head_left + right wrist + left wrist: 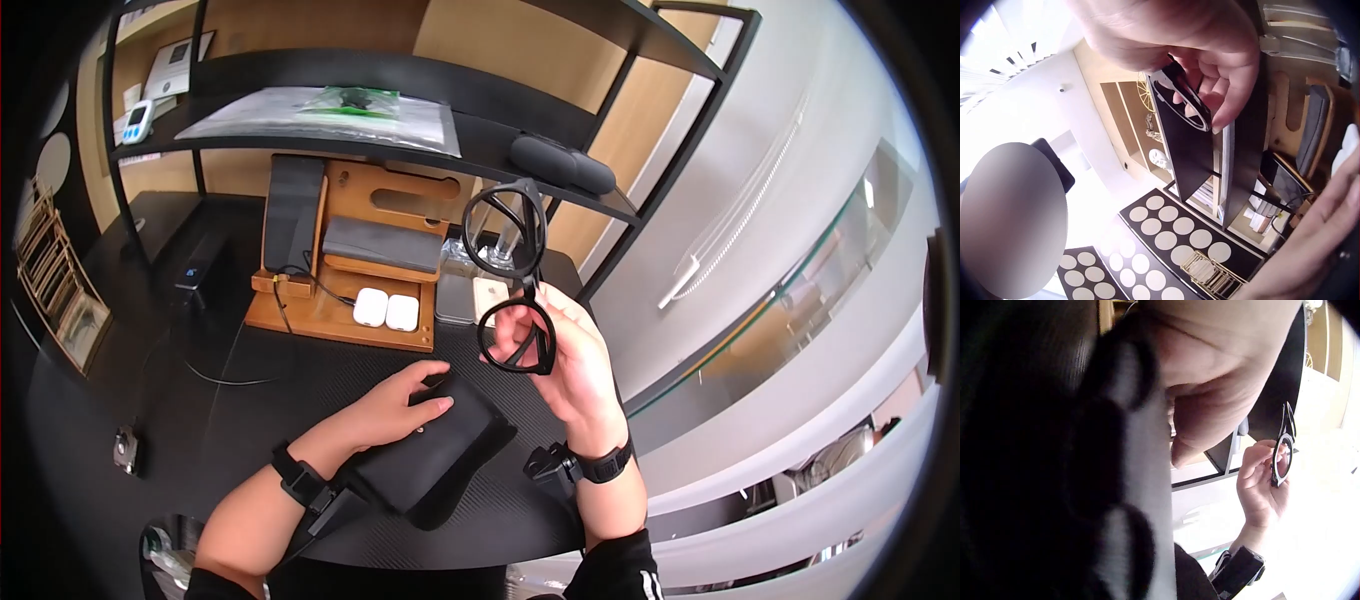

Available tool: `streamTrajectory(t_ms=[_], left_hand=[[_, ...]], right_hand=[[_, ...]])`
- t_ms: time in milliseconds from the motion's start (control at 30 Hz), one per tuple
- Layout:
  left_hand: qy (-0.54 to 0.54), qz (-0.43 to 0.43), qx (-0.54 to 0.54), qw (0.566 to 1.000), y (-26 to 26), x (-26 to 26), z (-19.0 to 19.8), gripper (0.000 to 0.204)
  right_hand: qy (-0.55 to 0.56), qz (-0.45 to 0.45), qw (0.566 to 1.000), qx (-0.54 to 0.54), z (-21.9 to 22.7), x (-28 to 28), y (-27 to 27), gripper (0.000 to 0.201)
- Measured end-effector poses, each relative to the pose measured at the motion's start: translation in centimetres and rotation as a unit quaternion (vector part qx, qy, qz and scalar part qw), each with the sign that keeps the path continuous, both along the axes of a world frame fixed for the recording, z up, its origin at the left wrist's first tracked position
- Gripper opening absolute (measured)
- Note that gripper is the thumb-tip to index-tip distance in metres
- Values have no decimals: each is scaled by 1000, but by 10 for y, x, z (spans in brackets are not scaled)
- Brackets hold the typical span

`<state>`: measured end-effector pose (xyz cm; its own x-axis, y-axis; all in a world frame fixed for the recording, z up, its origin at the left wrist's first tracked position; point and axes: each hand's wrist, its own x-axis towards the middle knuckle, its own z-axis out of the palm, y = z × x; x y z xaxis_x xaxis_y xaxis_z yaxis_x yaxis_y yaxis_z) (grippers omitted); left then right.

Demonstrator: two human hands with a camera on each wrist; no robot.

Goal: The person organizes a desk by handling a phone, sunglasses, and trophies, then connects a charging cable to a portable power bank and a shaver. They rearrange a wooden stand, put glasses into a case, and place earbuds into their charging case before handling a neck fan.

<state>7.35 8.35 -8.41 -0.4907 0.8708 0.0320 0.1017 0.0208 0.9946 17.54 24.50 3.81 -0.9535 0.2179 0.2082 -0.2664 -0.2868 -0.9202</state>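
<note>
A pair of black-framed glasses (550,345) is held up on end by my right hand (580,365), one round rim above the other. The right fingers pinch the frame near the lower rim, and fingertips show through that rim. In the right wrist view part of the glasses (1182,103) shows beneath the hand. My left hand (385,410) rests on a black pouch (425,465) lying on the desk, thumb and index finger spread apart across its top. In the left wrist view the left hand (1216,375) fills the top, its fingertips mostly hidden.
A wooden desk organizer (390,265) stands behind the hands, with two white earbud cases (387,310) on its base. A black shelf (480,165) spans above it, bearing a dark glasses case (562,163). A thin cable (235,380) lies on the black desk (270,430) at left.
</note>
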Motion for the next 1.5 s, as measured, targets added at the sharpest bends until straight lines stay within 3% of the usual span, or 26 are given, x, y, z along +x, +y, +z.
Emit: streamTrajectory(t_ms=[100, 167, 200, 233, 300, 400, 500, 633, 733, 833, 933, 1167, 1267, 1433, 1500], left_hand=[[23, 32, 22, 999, -2, -4, -2, 49], [99, 98, 68, 988, -2, -8, 3, 46], [72, 140, 87, 984, 0, -12, 7, 42], [-40, 190, 138, 971, 1, -11, 11, 43], [-175, 200, 255, 930, -4, -12, 25, 48], [-136, 160, 327, 922, -8, -8, 34, 49], [-48, 103, 311, 944, -6, -10, 20, 47], [-109, 106, 286, 946, -3, -5, 23, 24], [-57, 78, 235, 967, -5, -6, 26, 15], [-57, 32, 180, 981, -4, -7, 23, 10], [-67, 34, 192, 979, -1, -7, 21, 8], [-138, 13, 185, 973, 0, -8, 22, 10], [-152, -14, 215, 965, -3, -14, 18, 23], [-145, 32, 192, 970, -7, -17, 26, 34], [-86, 32, 159, 983, -7, -20, 23, 42]], right_hand=[[17, 62, 997, 32, 2, 4, 2, 25], [-23, 24, 985, 171, 2, 6, 1, 24], [-25, 36, 982, 183, 1, 6, 1, 23], [-39, 40, 978, 203, 0, 6, -1, 21], [-87, 82, 953, 279, -5, 5, 0, 22], [-139, 96, 926, 337, -13, 3, -7, 23], [-139, 77, 916, 367, -18, 1, -7, 21], [-139, 50, 924, 354, -19, 1, 3, 15], [-119, 15, 940, 320, -13, 1, 1, 8], [-112, 0, 954, 278, -13, -1, 5, 10], [-102, 22, 955, 279, -16, -3, 8, 13], [-93, 75, 946, 300, -12, 0, 7, 21], [-92, 90, 955, 266, -9, 2, 8, 23], [-88, 2, 963, 256, -9, 3, 1, 20], [-80, -11, 958, 277, -8, 4, 4, 19]])
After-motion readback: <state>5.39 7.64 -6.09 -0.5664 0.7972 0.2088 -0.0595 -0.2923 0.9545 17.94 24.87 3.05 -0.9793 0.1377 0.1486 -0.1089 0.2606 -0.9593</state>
